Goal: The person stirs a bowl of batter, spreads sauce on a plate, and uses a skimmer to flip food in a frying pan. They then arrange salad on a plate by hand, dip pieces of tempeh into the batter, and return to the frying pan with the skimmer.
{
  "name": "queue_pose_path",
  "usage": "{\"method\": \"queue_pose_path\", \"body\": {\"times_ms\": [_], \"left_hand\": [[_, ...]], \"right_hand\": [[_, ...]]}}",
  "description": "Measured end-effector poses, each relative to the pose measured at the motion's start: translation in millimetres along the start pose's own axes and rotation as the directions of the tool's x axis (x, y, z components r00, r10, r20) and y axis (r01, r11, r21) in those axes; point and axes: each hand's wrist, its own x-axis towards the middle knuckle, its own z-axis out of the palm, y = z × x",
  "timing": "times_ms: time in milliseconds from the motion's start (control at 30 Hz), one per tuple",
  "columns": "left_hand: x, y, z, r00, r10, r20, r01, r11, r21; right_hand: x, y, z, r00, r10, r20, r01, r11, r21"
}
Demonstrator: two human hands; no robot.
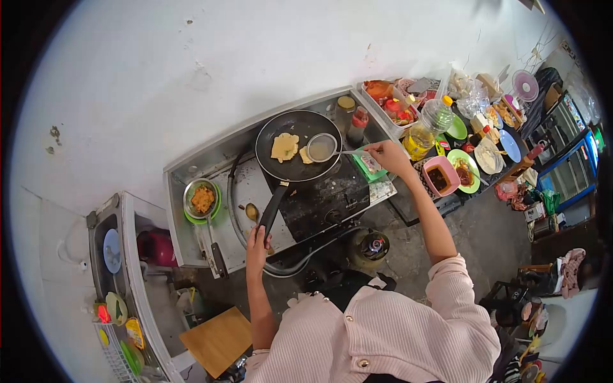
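Note:
My left hand is closed around the black handle of a frying pan, which sits on the stove. Pieces of pale yellow, egg-like food lie in the pan; a smaller piece is partly covered. My right hand grips the thin handle of a round ladle. The ladle's bowl is over the right side of the pan, overlapping the smaller piece. Whether it touches the food, or has a mesh bottom, I cannot tell.
Left of the pan, a strainer with orange-brown fried food rests over a green bowl. A spoon lies near the pan handle. Bottles, an oil jug and a pink sauce bowl stand right. A gas cylinder is below.

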Motion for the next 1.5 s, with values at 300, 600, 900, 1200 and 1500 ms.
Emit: {"method": "queue_pose_path", "body": {"times_ms": [300,600,900,1200,1500], "left_hand": [[-1,1,2,1.000,0.009,0.001,-0.009,1.000,-0.027],[-4,5,3,1.000,-0.011,-0.017,0.011,1.000,-0.024],[-1,0,0,1.000,-0.012,0.002,0.012,1.000,-0.010],[-2,0,2,1.000,-0.005,-0.009,0.005,1.000,0.003],[-3,4,3,1.000,0.006,-0.003,-0.006,1.000,-0.007]], "right_hand": [[15,9,-6,0.993,-0.114,0.021,0.110,0.983,0.146],[9,7,7,0.993,0.024,0.115,-0.034,0.996,0.086],[11,5,8,0.995,-0.040,0.089,0.040,0.999,-0.001],[22,16,9,0.990,-0.053,0.131,0.050,0.998,0.022],[33,20,8,0.983,-0.072,0.170,0.064,0.996,0.054]]}}
